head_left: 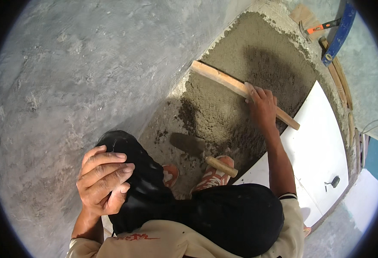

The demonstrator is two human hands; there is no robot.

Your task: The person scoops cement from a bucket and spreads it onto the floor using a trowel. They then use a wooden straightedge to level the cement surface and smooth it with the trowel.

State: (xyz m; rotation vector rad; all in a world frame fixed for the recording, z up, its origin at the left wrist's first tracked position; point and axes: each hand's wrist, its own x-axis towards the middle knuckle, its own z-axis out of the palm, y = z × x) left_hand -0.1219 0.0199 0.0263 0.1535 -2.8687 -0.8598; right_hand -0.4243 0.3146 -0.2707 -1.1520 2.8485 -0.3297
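My right hand grips a long wooden strip near its middle. The strip lies slantwise across wet grey mortar, one end by the wall and the other over the edge of a white board. My left hand is raised beside my left knee, its fingers curled together; nothing shows in it. Close to my shoes lies a trowel with a dark blade and a round wooden handle, which rests over my right shoe.
A rough grey wall rises along the left. At the upper right lie a hammer with an orange and black handle, a blue level-like bar and wooden strips. A small dark object sits on the white board.
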